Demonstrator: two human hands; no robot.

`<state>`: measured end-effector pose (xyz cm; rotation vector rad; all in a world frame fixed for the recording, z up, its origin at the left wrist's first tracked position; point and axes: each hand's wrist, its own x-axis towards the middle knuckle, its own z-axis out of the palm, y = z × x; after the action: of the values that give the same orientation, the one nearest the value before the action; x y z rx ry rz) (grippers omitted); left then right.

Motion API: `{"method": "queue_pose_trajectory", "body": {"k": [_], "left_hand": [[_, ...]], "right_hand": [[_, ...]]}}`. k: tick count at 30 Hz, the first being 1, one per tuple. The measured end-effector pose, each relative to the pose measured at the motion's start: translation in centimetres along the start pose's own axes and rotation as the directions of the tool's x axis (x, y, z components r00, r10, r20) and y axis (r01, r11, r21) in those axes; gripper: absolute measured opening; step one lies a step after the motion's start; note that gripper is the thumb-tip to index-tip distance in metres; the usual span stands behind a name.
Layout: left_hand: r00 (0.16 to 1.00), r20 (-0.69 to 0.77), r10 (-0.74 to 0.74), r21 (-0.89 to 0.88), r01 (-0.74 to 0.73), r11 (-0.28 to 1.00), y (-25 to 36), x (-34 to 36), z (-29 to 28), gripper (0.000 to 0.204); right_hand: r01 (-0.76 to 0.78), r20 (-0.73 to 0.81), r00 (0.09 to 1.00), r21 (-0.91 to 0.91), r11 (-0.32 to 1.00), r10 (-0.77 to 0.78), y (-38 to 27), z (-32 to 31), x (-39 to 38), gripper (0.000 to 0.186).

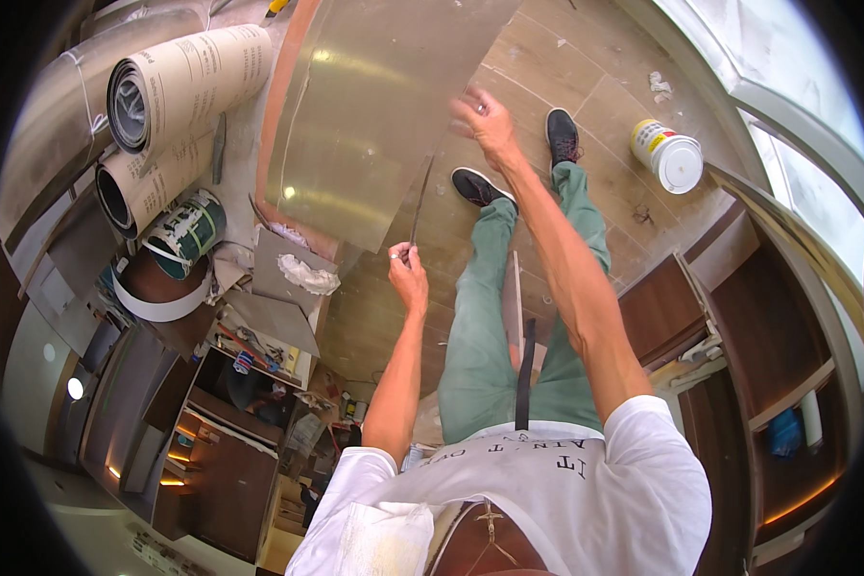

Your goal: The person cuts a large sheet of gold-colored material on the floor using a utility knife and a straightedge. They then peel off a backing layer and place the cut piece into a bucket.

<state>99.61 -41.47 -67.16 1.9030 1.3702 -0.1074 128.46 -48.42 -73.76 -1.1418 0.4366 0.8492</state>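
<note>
My left hand (pixel 408 269) pinches the lower end of a long, thin dark strip (pixel 420 200) just off the edge of a large grey-beige panel (pixel 355 115). The strip rises along that edge toward my right hand (pixel 480 120), which is raised beside the panel's upper right part. Its fingers are blurred and partly curled, and I cannot tell whether they touch the strip or hold anything. The panel has a peach-coloured band along its left side and lies on a work surface with a white crumpled lump (pixel 307 274) near its lower corner.
Paper-backed rolls (pixel 187 72) and a green bucket (pixel 187 230) crowd the left. A white bucket (pixel 680 163) stands on the tiled floor (pixel 595 96) near my feet. Wooden cabinet carcasses (pixel 758 326) line the right; cluttered shelving (pixel 221 480) is at lower left.
</note>
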Motion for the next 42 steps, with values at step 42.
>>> {"method": "queue_pose_trajectory", "body": {"k": [42], "left_hand": [[0.862,-0.439,-0.252,-0.488,0.007,0.873,-6.0,2.5,-0.2,0.035]], "right_hand": [[-0.177,0.143,0.972,-0.090,0.980,0.188,15.0,6.6,-10.1,0.046]]}}
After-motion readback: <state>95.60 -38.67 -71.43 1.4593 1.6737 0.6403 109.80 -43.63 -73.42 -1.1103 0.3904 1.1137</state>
